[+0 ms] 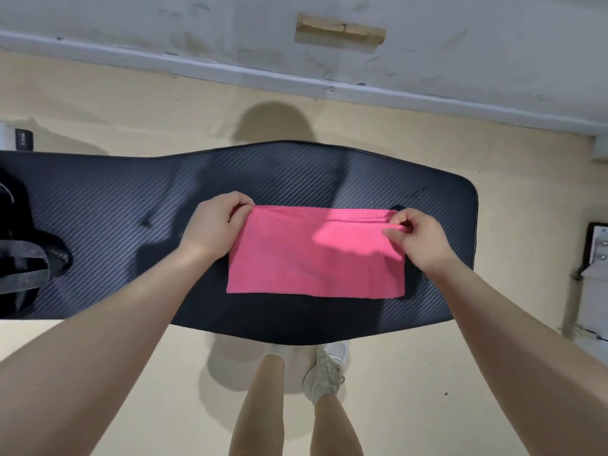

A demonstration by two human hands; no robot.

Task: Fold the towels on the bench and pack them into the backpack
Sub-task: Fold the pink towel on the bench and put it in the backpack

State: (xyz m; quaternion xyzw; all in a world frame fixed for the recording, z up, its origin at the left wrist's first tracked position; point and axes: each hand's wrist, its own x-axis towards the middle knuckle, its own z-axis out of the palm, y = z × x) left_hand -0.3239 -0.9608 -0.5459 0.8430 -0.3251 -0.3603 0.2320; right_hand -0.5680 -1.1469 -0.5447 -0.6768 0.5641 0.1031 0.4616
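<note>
A pink towel lies folded into a wide rectangle in the middle of the dark padded bench. My left hand pinches the towel's far left corner. My right hand pinches the far right corner, where the layers bunch slightly. The near edge of the towel lies flat on the bench. A black backpack with a webbing strap sits at the bench's left end, partly cut off by the frame edge.
The bench's right end is rounded and bare. Beyond the bench runs a pale wall with a grey skirting strip. My legs and white shoes stand on the cream floor at the near side. A white metal fixture stands at the right.
</note>
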